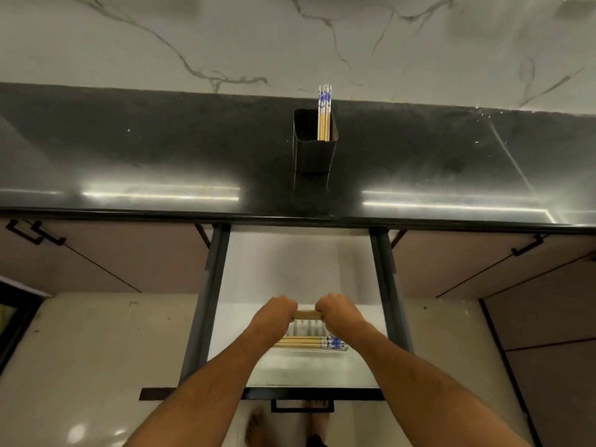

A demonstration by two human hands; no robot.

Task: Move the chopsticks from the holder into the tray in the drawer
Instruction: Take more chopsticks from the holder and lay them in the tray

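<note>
You're gripping a bundle of chopsticks (307,315) with left hand (280,312) and right hand (335,309), so be lowering it level into the tray (292,352) beside those lying there.

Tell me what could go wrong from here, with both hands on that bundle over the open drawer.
1. Both the left hand and the right hand grip the bundle of chopsticks above the tray; releasing unevenly could scatter sticks onto the drawer floor.
2. Chopsticks already in the tray could be knocked askew by the new ones.
3. More chopsticks stand in the holder on the countertop; a hasty grab might tip it.
</note>
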